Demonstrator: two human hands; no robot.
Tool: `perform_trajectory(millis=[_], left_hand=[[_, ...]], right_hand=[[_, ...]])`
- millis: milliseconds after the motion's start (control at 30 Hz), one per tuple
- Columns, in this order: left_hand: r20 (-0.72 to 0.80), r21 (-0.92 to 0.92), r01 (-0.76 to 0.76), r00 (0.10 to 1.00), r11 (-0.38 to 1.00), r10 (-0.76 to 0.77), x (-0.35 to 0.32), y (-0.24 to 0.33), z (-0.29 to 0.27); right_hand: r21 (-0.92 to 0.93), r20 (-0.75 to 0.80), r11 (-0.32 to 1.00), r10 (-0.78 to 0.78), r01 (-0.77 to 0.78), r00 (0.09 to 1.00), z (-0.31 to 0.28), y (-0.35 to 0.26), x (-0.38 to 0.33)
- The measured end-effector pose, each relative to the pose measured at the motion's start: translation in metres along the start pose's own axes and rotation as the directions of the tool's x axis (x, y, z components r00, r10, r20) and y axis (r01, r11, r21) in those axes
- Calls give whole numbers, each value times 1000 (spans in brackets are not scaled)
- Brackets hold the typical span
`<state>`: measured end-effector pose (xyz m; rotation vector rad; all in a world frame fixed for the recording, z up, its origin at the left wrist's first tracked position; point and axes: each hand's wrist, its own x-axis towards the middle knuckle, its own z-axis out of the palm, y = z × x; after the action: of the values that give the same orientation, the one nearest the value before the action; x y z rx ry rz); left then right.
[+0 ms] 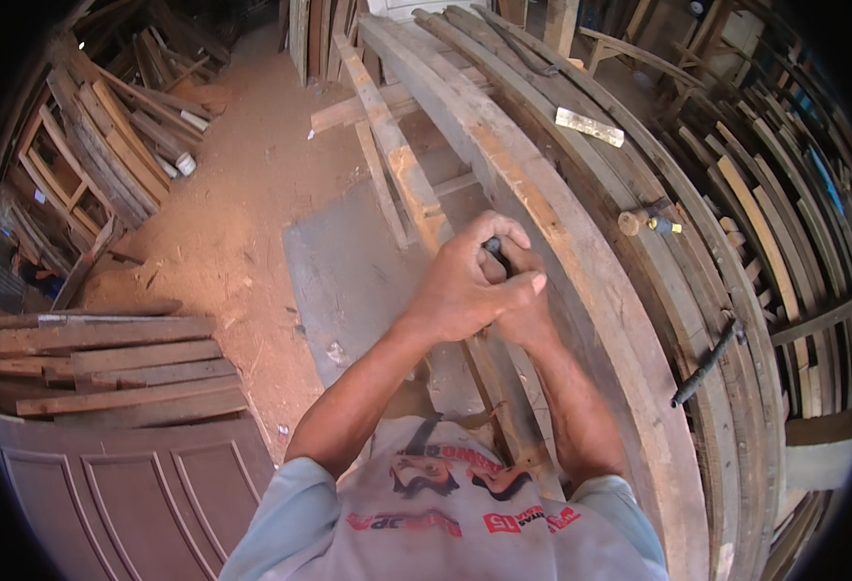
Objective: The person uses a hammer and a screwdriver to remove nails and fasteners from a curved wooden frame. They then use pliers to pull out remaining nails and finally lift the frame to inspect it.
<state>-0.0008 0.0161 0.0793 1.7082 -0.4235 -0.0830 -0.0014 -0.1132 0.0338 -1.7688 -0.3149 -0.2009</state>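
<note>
My left hand (457, 288) and my right hand (526, 308) are closed together at the middle of the view, fingers wrapped round a dark round-ended bar (493, 246). Only its top end shows between the thumbs and fingers; the rest is hidden. Directly below the hands runs a narrow wooden beam (410, 179) with notches cut along its edge. Just right of my right hand stretches a wide, thick plank (581, 232), set on edge beside the beam.
Long timbers lie to the right, bearing a hammer (639, 222), a black rod (707, 364) and a pale wood offcut (589, 127). Stacked boards (136, 358) and a brown panelled door (126, 494) are at lower left. Sawdust covers the floor (252, 184).
</note>
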Motion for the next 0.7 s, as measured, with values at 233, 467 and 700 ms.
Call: perform_trajectory(millis=[233,467,700], left_hand=[[-2,199,-231,972,952,236,-10,5,26],[-76,201,-364,920,909,385,-18,-14,35],[-87,259,-444,874,858,479,-21,-15,44]], right_hand=[[203,-115,973,-87,109,990,-10,19,-22],[195,-18,972,-131,132,991,-13,32,-33],[194,41,967,-178,167,983,-21,43,-46]])
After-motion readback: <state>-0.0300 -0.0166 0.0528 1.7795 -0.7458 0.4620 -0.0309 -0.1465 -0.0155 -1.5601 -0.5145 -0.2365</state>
